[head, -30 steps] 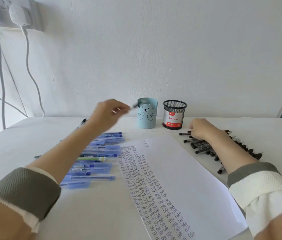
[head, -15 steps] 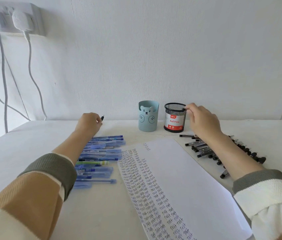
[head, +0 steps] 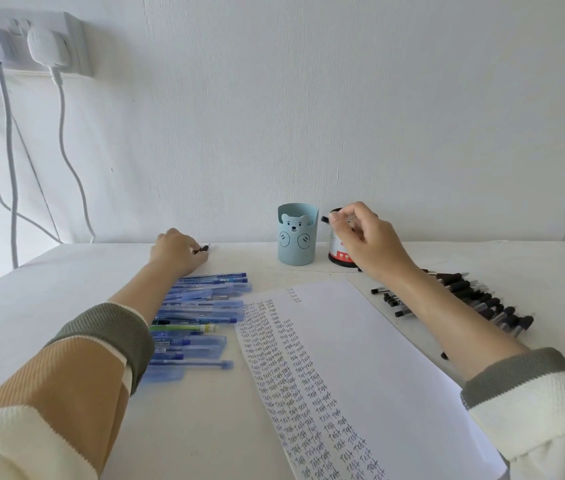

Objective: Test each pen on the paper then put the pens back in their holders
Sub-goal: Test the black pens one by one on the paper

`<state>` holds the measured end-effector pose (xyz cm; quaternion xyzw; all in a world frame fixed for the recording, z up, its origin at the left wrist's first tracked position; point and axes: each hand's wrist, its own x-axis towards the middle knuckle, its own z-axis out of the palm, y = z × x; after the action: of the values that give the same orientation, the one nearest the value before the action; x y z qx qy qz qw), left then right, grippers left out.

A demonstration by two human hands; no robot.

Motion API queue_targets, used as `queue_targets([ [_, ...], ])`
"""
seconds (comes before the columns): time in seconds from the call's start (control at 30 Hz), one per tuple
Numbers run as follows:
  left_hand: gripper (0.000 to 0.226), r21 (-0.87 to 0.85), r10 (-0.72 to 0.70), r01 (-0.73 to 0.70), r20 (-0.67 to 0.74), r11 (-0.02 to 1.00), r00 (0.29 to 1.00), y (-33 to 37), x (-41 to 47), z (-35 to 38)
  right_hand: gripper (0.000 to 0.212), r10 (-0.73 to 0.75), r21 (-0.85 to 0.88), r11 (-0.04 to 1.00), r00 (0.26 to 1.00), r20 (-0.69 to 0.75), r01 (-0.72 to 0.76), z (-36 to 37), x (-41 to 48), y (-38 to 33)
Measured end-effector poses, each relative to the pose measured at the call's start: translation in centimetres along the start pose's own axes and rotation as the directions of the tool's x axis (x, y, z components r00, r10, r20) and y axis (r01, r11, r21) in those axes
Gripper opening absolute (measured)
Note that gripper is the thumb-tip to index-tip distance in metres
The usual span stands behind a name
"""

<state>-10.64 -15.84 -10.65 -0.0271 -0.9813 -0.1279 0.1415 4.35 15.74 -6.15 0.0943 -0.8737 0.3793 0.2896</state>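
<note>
On the white table (head: 49,306), a sheet of paper (head: 360,358) filled with columns of "Test" lies between a row of blue pens (head: 204,306) and a row of black pens (head: 475,299). Left hand (head: 177,252), fingers curled, rests beyond the blue row, clamped on a dark pen (head: 202,249) lying on the surface. Right hand (head: 367,237), raised, pinches a black pen (head: 326,219) over the mesh holder (head: 338,254), hiding most of it. Beside it stands the blue bear holder (head: 296,233).

Matt paper sheet (head: 360,358) – smooth plastic bear cup (head: 297,237).
</note>
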Motion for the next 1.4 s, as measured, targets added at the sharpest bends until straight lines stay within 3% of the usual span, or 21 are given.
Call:
queue_targets([
  [0.1,0.055,0.034,-0.089,0.083,0.249,0.996,0.964,-1.1,0.0,0.7,0.049,0.187,0.088,0.978,0.981,0.043,-0.190,0.0,-0.2,-1.4],
  [0.17,0.057,0.052,-0.074,0.060,0.324,0.997,0.943,-1.8,0.7,1.2,0.055,0.252,0.185,0.947,0.965,0.069,-0.261,-0.2,0.0,-2.2],
  [0.33,0.046,0.044,-0.095,0.086,0.310,0.995,0.946,-0.7,1.1,1.0,0.035,0.353,0.484,0.786,0.922,0.161,-0.385,-0.4,0.6,-3.3],
  [0.43,0.046,0.054,-0.133,0.123,0.313,0.991,0.940,-0.5,1.5,1.2,0.034,0.384,0.598,0.679,0.900,0.205,-0.426,-0.6,0.7,-3.7],
  [0.57,0.054,0.128,-0.198,0.165,0.326,0.978,0.924,0.8,0.6,1.3,0.049,0.375,0.642,0.598,0.876,0.304,-0.479,-0.7,0.6,-4.1],
  [0.67,0.061,0.131,-0.193,0.157,0.338,0.979,0.921,1.0,0.1,1.1,0.022,0.375,0.728,0.537,0.894,0.246,-0.426,-0.3,0.7,-4.1],
  [0.77,0.060,0.003,-0.134,0.137,0.243,0.991,0.961,0.8,-0.2,0.6,0.034,0.346,0.781,0.426,0.880,0.326,-0.456,-0.9,0.8,-4.1],
  [0.87,0.047,-0.194,-0.053,0.063,0.054,0.979,0.997,1.9,-1.2,-0.2,0.051,0.396,0.696,0.504,0.853,0.340,-0.512,-0.6,0.7,-4.8],
  [0.97,0.031,-0.275,0.113,-0.120,-0.042,0.954,0.993,4.3,-2.8,-1.1,0.033,0.423,0.715,0.517,0.867,0.264,-0.470,1.1,1.9,-6.8],
  [1.07,0.021,-0.261,0.379,-0.339,0.121,0.904,0.917,6.8,-5.2,-1.5,0.024,0.422,0.781,0.441,0.870,0.256,-0.443,4.1,3.9,-8.1],
  [1.17,0.010,-0.302,0.507,-0.425,0.289,0.853,0.812,8.3,-7.5,-1.3,0.024,0.494,0.747,0.463,0.838,0.231,-0.478,7.4,4.1,-7.5],
  [1.3,0.011,-0.353,0.503,-0.400,0.278,0.846,0.818,8.4,-8.3,-1.1,0.019,0.464,0.435,0.723,0.844,0.269,-0.536,9.1,0.6,-4.1],
  [1.4,0.011,-0.403,0.501,-0.375,0.272,0.835,0.822,8.3,-8.3,-1.1,0.028,0.421,0.182,0.876,0.891,0.168,-0.448,8.8,-1.5,-1.5],
])
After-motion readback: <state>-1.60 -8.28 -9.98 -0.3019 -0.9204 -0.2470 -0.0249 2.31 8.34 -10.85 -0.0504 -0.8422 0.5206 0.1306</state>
